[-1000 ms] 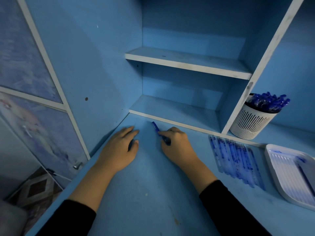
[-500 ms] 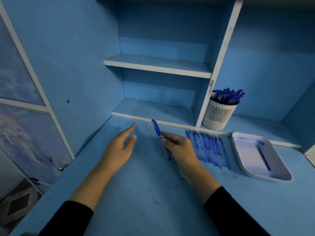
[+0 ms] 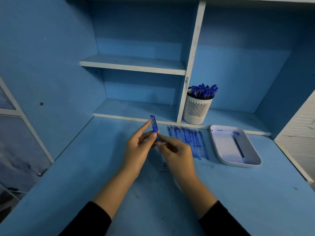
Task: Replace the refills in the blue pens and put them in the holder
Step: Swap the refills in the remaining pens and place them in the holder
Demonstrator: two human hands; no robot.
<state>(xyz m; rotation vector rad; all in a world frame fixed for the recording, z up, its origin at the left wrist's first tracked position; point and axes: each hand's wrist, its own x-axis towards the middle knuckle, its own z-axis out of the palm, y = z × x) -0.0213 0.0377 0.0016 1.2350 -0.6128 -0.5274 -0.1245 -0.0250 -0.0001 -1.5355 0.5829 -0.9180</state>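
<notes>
Left hand [image 3: 139,149] and right hand [image 3: 179,152] meeting on one blue pen [image 3: 154,126], held clear of the desk [image 3: 102,167]. The left hand's fingers pinch the pen at its upper, capped part, with one finger lying straighter beside the cap. The right hand's fingertips pinch the clear barrel directly below that grip, and its other fingers are loosely curled. The two grips almost touch.

Long axis of the pen: steeply inclined, with the capped end up and away from the person and the writing end down and toward them, showing below the right hand. Any opening of the pen would probably act along this axis, the hands parting or counter-twisting.

To the right of the hands, a row of blue pens [image 3: 187,142] lies flat on the desk; whether they are whole pens or refills is too small to tell. Beyond the row is a white tray [image 3: 255,160] holding pale rods, probably refills. The white holder [image 3: 197,109], filled with blue pens, stands far right on the low shelf. The right hand is the nearer to all three
</notes>
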